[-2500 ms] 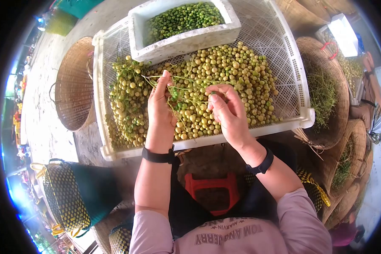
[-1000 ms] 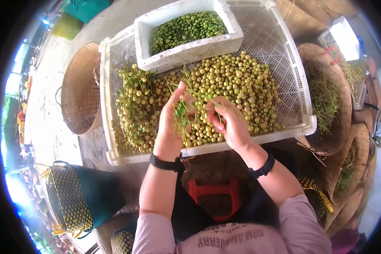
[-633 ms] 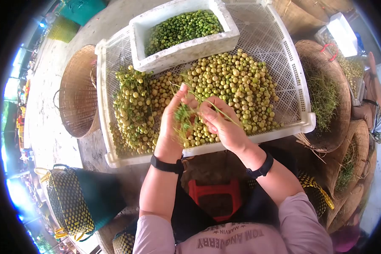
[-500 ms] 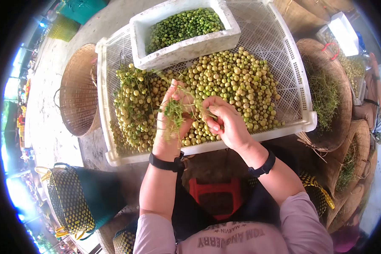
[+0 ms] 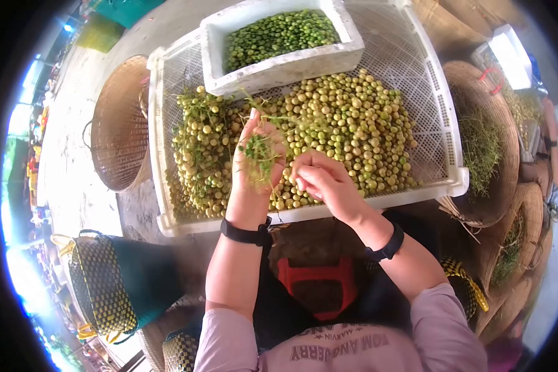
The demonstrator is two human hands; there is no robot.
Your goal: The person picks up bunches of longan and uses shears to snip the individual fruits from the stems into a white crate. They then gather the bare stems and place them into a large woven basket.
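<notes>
Shifted since half a second ago: right hand, drawn back from the bunch of green stems, now just beside it rather than touching. Fingers curled closed, with no stem visible between them; anything small inside, impossible to tell. Gripped in the left hand, thumb pointing up and away: the same bunch, lying over the palm, partly blurred. Probably a short gap between touches, with the bunch borne by the left hand alone.

Beneath both hands, a wide white tray with a broad pile of round yellow-green fruit. Along the tray's left side, a heap of sprigs, fruit attached to thin stalks. On the tray's far part, a white box of greener fruit. Beyond the tray's right edge, a woven basket holding tangled stalks; beyond the left edge, a tilted basket. Low in view, a red stool.
</notes>
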